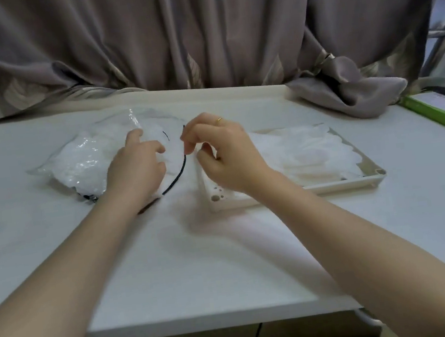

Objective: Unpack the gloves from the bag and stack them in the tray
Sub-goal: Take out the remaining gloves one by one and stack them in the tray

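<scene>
Two bare forearms reach into view from the near edge, one on the left and one on the right, with no sleeves, watch or bracelet covering them. The left hand (136, 165) wears nothing on its visible fingers. The right hand (225, 153) wears a thin gold-coloured ring (219, 120) on one finger. Fingernails are short and look unpainted.

No readable text.
Showing only faint, blurred print on the green-edged box (444, 113) lying at the far right; too small to make out.
</scene>
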